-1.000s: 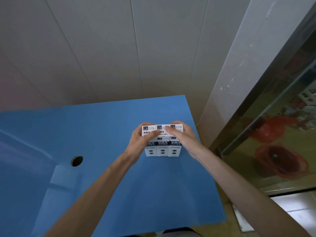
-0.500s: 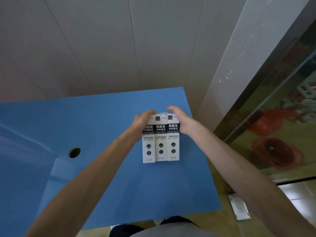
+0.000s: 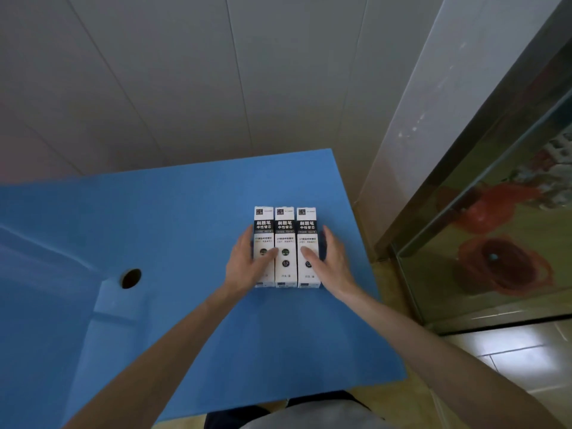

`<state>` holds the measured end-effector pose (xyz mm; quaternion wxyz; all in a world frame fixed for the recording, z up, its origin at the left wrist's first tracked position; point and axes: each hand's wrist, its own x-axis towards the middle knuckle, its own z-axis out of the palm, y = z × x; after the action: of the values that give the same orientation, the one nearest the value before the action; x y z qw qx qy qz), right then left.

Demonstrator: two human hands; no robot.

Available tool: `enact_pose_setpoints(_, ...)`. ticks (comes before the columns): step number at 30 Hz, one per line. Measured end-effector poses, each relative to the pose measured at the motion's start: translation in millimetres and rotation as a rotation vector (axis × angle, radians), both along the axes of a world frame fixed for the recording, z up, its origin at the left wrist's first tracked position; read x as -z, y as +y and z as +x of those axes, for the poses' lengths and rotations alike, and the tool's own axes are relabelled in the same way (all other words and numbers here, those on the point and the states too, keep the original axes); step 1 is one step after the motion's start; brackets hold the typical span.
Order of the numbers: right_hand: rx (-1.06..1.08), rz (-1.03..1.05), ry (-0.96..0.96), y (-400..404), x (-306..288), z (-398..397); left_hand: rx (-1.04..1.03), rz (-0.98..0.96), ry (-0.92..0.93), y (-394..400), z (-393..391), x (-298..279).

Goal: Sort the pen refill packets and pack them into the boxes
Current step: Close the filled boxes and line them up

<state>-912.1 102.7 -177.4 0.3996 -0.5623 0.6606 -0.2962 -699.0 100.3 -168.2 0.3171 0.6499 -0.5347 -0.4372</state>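
- Both hands have slid from the far ends of the three boxes down to their near halves since half a second ago, and the boxes lie flat in the same row on the blue table [image 3: 185,320].
- Far left, the table surface dips into a lighter, stepped band, and a round dark hole [image 3: 131,278] sits in it, well apart from the boxes.
- The left hand [image 3: 244,267] lies against the outer side of the left box [image 3: 264,224], fingers fairly straight along its edge and the thumb laid across the box's face; it presses more than it grips.
- The left box, the middle box [image 3: 285,239] and the right box [image 3: 307,226] lie side by side and touching, long sides together, each white with a black printed band near its far end and round marks lower down.
- The middle box is uncovered; the left thumb tip reaches just to its left edge.
- The right hand [image 3: 329,263] mirrors the other, fingers nearly straight along the outer side of the right box, thumb resting on its face.
- The boxes sit near the table's right edge, between the two hands.
- Further right stands a pale wall panel, then a glass door [image 3: 495,236] showing red shapes behind it, and a tiled floor below.
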Motion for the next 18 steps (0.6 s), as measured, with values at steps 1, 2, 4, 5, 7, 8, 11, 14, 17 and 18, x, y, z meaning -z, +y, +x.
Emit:
enact_pose_setpoints(1, -0.054, -0.045, 0.063, 2, 2, 1, 0.051, -0.045, -0.065, 3, -4, 2)
enact_pose_setpoints(2, -0.095, -0.082, 0.113, 1, 4, 3, 0.078, -0.083, -0.115, 5, -8, 5)
enact_pose_setpoints(4, -0.133, -0.118, 0.164, -4, 4, 5, 0.069, -0.109, -0.191, 10, -17, 7)
enact_pose_setpoints(5, -0.152, -0.13, 0.179, -8, 3, 5, 0.048, -0.097, -0.224, 12, -21, 7)
enact_pose_setpoints(7, -0.189, -0.14, 0.195, -12, 1, 1, 0.014, -0.08, -0.272, 14, -26, 9)
enact_pose_setpoints(8, -0.209, -0.139, 0.205, -14, 2, -1, 0.0, -0.091, -0.279, 15, -27, 11)
enact_pose_setpoints(11, -0.231, -0.138, 0.227, -15, 4, -2, -0.025, -0.159, -0.271, 16, -29, 14)
enact_pose_setpoints(14, -0.209, -0.153, 0.258, -14, 4, 0, -0.002, -0.194, -0.297, 17, -29, 13)
enact_pose_setpoints(17, -0.196, -0.161, 0.251, -14, 2, 0, 0.049, -0.227, -0.359, 16, -28, 13)
enact_pose_setpoints(18, -0.187, -0.161, 0.246, -13, 3, 0, 0.054, -0.23, -0.381, 15, -27, 13)
